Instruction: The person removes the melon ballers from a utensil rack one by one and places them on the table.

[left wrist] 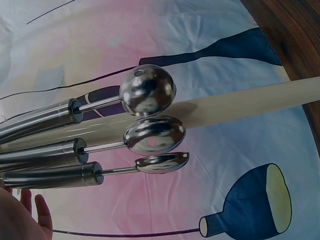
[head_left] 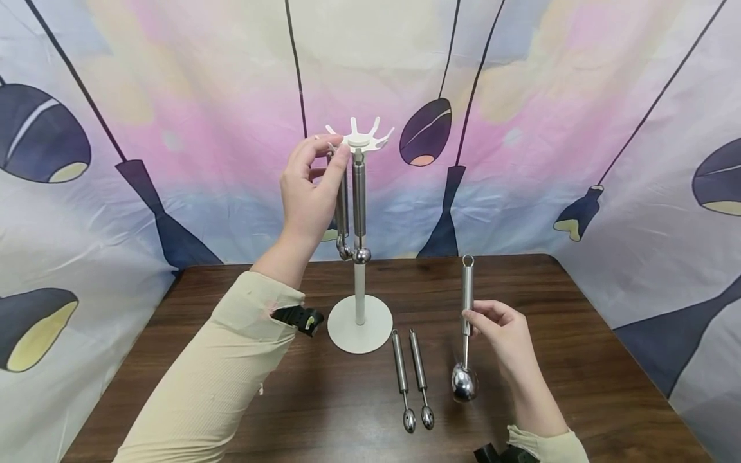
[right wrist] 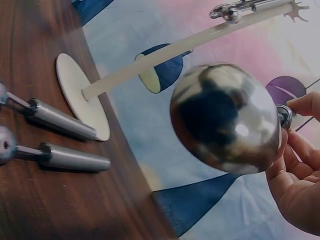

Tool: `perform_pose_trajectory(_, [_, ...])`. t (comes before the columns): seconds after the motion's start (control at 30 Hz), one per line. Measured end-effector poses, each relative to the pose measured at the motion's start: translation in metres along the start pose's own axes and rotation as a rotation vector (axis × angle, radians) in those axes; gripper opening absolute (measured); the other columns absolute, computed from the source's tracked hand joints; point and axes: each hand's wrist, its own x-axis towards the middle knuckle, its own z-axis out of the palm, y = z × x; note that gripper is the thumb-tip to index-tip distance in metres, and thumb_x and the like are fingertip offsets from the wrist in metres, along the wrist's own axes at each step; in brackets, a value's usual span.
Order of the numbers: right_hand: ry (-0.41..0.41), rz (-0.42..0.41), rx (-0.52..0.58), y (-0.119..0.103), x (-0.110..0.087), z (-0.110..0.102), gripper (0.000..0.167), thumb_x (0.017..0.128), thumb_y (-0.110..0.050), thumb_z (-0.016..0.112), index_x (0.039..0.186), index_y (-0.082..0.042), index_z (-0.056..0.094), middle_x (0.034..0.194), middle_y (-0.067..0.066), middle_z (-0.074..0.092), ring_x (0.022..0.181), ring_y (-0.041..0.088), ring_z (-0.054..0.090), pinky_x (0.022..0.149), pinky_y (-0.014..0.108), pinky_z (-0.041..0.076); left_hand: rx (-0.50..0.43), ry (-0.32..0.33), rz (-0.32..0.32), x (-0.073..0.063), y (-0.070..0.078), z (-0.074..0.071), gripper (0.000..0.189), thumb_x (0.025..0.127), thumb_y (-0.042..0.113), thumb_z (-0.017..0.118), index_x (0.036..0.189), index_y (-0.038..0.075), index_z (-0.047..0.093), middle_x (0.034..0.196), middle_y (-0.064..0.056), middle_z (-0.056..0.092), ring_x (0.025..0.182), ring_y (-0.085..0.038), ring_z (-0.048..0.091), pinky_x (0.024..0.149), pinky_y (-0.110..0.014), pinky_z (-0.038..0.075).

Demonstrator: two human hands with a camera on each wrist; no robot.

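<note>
My left hand [head_left: 312, 183] is up at the hooked top [head_left: 360, 140] of a white stand. Its thumb and fingers pinch around the upper end of a steel scoop's handle [head_left: 342, 206], partly hidden by the hand. Beside it another scoop [head_left: 359, 199] hangs bowl down from the rack; the left wrist view shows three hanging scoops, one with a round bowl [left wrist: 148, 91]. My right hand [head_left: 502, 331] pinches the handle of a large steel scoop [head_left: 465, 383], upright with its ring end on top and its bowl close over the table.
Two small melon ballers [head_left: 401, 370] [head_left: 421, 370] lie side by side on the dark wooden table [head_left: 301, 399], between the stand's round white base [head_left: 360, 341] and my right hand. A patterned cloth [head_left: 231, 116] hangs behind the table and along its sides.
</note>
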Motion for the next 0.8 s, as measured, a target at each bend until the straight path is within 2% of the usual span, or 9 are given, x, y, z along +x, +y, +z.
perform_pose_trajectory(0.13, [-0.006, 0.018, -0.016, 0.009, 0.000, 0.002, 0.021, 0.085, 0.004, 0.069, 0.082, -0.017, 0.072, 0.067, -0.005, 0.065, 0.055, 0.008, 0.057, 0.055, 0.024, 0.055, 0.003, -0.005, -0.003, 0.001, 0.000, 0.000, 0.027, 0.096, 0.020, 0.064, 0.114, 0.001, 0.071, 0.119, -0.010, 0.065, 0.102, -0.007, 0.059, 0.085, -0.026, 0.055])
perform_pose_trajectory(0.37, [-0.027, 0.057, -0.057, 0.022, 0.000, 0.004, 0.006, 0.085, 0.002, 0.070, 0.090, -0.001, 0.070, 0.067, -0.005, 0.065, 0.055, 0.009, 0.058, 0.057, 0.027, 0.056, 0.006, 0.000, -0.005, 0.002, 0.000, 0.000, 0.027, 0.095, 0.020, 0.064, 0.114, 0.001, 0.071, 0.117, -0.010, 0.066, 0.100, -0.005, 0.059, 0.085, -0.027, 0.055])
perform_pose_trajectory(0.53, [-0.037, 0.106, -0.099, 0.034, -0.003, 0.003, 0.008, 0.085, 0.001, 0.070, 0.093, 0.002, 0.069, 0.068, -0.006, 0.065, 0.056, 0.011, 0.059, 0.060, 0.028, 0.056, 0.013, 0.007, 0.000, 0.002, 0.000, 0.001, 0.026, 0.095, 0.019, 0.065, 0.113, 0.001, 0.071, 0.114, -0.010, 0.067, 0.098, -0.003, 0.058, 0.083, -0.024, 0.055])
perform_pose_trajectory(0.8, [-0.079, 0.150, -0.115, 0.055, -0.004, 0.003, 0.013, 0.085, 0.003, 0.068, 0.096, 0.008, 0.067, 0.066, -0.006, 0.065, 0.053, 0.008, 0.056, 0.056, 0.024, 0.053, 0.017, 0.007, -0.008, 0.000, 0.002, 0.000, 0.027, 0.095, 0.020, 0.064, 0.114, 0.001, 0.071, 0.117, -0.009, 0.066, 0.099, -0.004, 0.058, 0.084, -0.025, 0.054])
